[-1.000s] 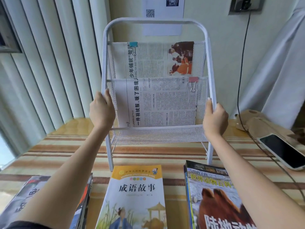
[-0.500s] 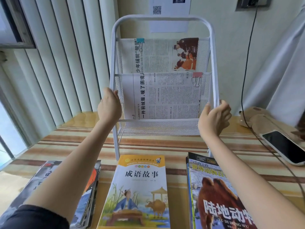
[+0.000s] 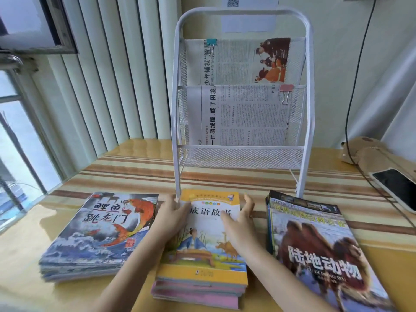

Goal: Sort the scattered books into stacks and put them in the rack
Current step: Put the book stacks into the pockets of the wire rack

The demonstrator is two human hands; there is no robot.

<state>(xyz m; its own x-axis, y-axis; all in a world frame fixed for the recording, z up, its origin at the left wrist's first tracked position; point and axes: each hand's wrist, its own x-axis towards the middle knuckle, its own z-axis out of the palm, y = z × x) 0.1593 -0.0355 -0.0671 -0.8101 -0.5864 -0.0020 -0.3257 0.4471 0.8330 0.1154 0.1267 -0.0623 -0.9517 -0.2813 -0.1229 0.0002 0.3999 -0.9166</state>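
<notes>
Three stacks of books lie side by side on the striped table. The left stack (image 3: 101,233) has a fish cover. A yellow cover with a seated figure tops the middle stack (image 3: 202,255), and the right stack (image 3: 315,244) shows a camel. Behind them stands the white wire-mesh rack (image 3: 242,152) with clipped newspapers (image 3: 243,115) in its two upper tiers. My left hand (image 3: 173,212) rests on the middle stack's far left edge. At its far right edge my right hand (image 3: 242,212) lies with straight fingers and the thumb on the cover.
A phone (image 3: 398,188) lies on a white pad at the right table edge, with a black cable running up the wall. A tan soft object (image 3: 369,149) sits behind it. Vertical blinds (image 3: 101,75) and a window fill the left side.
Both hands have let go of the rack's side posts and dropped down onto the middle stack. The view has tilted down toward the books.
</notes>
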